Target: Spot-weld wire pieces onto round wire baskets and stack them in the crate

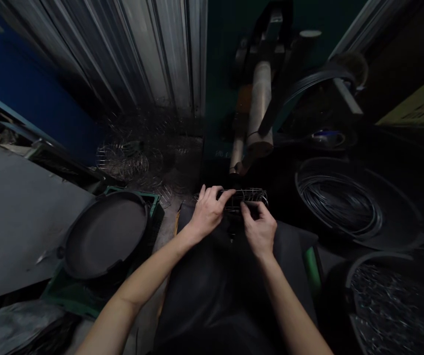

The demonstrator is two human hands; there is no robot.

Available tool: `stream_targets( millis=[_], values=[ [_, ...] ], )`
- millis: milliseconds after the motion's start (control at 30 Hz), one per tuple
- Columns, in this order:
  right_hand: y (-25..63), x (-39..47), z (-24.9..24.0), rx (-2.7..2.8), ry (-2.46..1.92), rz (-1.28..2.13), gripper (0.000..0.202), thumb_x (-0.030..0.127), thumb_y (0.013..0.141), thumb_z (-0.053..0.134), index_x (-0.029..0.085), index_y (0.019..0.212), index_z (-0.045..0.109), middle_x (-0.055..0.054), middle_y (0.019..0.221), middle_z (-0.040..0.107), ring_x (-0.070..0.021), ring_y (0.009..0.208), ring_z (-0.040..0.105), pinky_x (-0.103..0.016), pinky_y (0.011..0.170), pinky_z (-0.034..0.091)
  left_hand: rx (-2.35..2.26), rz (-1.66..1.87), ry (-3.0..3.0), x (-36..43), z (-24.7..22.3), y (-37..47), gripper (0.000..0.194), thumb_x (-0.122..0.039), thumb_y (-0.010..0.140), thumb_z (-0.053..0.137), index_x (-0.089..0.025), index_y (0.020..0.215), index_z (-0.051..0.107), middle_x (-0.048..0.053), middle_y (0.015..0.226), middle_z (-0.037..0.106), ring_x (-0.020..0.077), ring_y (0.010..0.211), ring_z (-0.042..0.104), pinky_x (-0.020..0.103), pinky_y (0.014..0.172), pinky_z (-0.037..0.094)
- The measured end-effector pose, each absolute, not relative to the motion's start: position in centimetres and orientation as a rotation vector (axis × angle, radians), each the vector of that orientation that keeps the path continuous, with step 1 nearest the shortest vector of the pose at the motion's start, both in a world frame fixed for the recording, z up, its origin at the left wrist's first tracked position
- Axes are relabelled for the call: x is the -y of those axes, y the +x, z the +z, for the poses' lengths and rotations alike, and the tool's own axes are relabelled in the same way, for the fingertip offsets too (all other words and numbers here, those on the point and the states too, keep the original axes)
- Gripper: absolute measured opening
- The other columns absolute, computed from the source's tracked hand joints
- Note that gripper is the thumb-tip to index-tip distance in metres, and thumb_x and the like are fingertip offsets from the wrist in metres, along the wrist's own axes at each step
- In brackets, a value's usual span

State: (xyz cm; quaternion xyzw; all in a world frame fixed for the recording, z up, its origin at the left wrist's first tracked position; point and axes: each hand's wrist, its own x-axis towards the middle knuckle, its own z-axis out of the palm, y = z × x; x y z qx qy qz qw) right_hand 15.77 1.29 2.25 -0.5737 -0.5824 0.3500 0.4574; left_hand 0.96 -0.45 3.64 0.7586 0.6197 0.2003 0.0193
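A small cage of thin metal wire [254,193] lies across the middle of the view, below the cylindrical arms of a machine [261,103]. My left hand [211,207] is closed on its left part, with thumb and fingers on the wires. Nearer its right part, my right hand [259,224] pinches at the lower wires with thumb and forefinger. The cage's left end is partly hidden behind my left fingers. Dark cloth [212,286] covers the lap beneath both forearms.
At left, a round black pan [106,234] rests over a green crate [73,293]. A basin at right holds coiled wire [339,202]; below it, a tub holds small metal pieces [393,305]. Wire pieces [126,160] are heaped at back left.
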Motion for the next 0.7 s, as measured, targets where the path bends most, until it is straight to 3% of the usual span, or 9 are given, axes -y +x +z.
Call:
stream_targets(
  millis=[267,700],
  values=[
    [14.7,-2.3,0.9,1.475,-1.311,0.595,0.024,0.04,0.086,0.059,0.017,0.086,0.064,-0.003,0.08,0.065,-0.015,0.074,0.06,-0.027,0.071,0.046,-1.917,0.814,2.347,-1.0,3.6,0.8,0.056,-0.004,0.077,0.049,-0.022,0.13,0.044,0.008,0.114,0.051,0.0218,0.111,0.053,0.052,0.108,0.035],
    [14.6,-4.0,0.3,1.528,-1.188,0.508,0.016,0.032,0.088,0.059,0.017,0.09,0.063,-0.003,0.082,0.064,-0.0141,0.076,0.06,-0.027,0.074,0.047,-1.868,1.0,2.418,-2.9,2.5,0.1,0.055,-0.007,0.076,0.055,-0.021,0.128,0.044,0.009,0.113,0.05,0.0222,0.107,0.054,0.053,0.106,0.037]
  ],
)
